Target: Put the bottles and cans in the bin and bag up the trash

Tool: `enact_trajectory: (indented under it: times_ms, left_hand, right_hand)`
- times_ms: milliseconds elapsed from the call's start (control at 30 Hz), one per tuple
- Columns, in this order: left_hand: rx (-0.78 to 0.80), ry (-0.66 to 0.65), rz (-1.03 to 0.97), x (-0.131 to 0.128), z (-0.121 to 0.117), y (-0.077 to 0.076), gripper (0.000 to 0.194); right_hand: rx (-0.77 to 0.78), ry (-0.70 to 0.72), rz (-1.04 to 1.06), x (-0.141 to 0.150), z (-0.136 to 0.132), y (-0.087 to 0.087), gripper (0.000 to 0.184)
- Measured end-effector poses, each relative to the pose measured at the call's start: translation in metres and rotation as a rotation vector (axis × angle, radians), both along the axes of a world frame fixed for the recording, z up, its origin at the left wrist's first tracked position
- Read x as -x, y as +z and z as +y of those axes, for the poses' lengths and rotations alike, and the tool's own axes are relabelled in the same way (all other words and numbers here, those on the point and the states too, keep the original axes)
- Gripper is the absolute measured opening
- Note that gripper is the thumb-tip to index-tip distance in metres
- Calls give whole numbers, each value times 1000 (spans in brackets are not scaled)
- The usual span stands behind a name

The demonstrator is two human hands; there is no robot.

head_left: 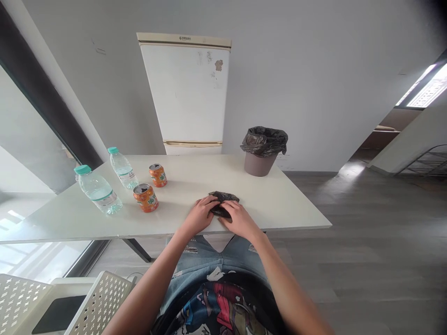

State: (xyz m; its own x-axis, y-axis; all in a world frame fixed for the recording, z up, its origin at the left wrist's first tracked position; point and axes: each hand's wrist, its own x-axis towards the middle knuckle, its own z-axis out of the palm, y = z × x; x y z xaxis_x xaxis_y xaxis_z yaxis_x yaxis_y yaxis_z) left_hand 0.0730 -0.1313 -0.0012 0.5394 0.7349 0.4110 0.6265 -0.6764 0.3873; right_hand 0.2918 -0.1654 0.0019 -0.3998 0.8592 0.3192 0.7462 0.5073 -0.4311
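Note:
A crumpled black plastic bag [225,196] lies on the white table near its front edge. My left hand [200,215] presses on the bag's left side, fingers curled over it. From the right, my right hand [239,217] grips the same bag, its fingertips close to those of the left. Part of the bag is hidden beneath my fingers. To the left stand two orange drink cans, a nearer can [145,198] and a farther can [158,175]. Beyond them are two clear bottles with teal caps, a front bottle [98,191] and a rear bottle [123,168].
A brown trash bin [260,164] lined with a black bag [264,141] stands at the back right of the table [279,209]. Behind the table is a white refrigerator [188,93]. A white perforated chair [101,302] sits at the lower left.

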Motion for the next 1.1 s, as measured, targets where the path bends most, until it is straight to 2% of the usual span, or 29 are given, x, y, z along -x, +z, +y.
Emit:
enact_trajectory:
  times_ms: [67, 100, 167, 267, 367, 433, 500, 567, 667, 733, 833, 1100]
  left_hand:
    - [36, -5, -6, -1, 1, 1, 51]
    - [67, 13, -26, -2, 2, 3, 45]
    - [136, 88, -84, -5, 5, 7, 30]
    - [202, 229, -113, -10, 16, 15, 23]
    - [213, 326, -21, -16, 29, 21, 25]
    - [140, 361, 51, -21, 35, 21, 28]
    - [7, 306, 113, -26, 36, 17, 35]
    - [-77, 152, 175, -29, 35, 10, 43]
    - [-3, -36, 274, -30, 33, -5, 54]
    - [57, -48, 321, -29, 34, -14, 60]
    - [63, -41, 356, -27, 38, -20, 63]
    - [53, -63, 341, -23, 37, -19, 67]
  right_hand:
    - [18, 19, 87, -7, 2, 1, 46]
    - [12, 5, 144, -9, 4, 2, 40]
    - [15, -53, 273, -9, 13, 4, 28]
    - [82, -194, 389, -4, 29, 5, 27]
    - [84, -280, 354, 3, 44, 3, 27]
    - [64, -302, 273, 6, 48, 0, 30]
    - [5, -336, 194, 9, 49, -1, 31]
    - [-94, -324, 131, 11, 47, -2, 38]
    - [-142, -174, -20, 14, 44, -2, 52]
    - [-52, -114, -138, 17, 42, -4, 58]
    - [80, -167, -231, 20, 40, -5, 64]
    - [195, -244, -295, 21, 31, 2, 69]
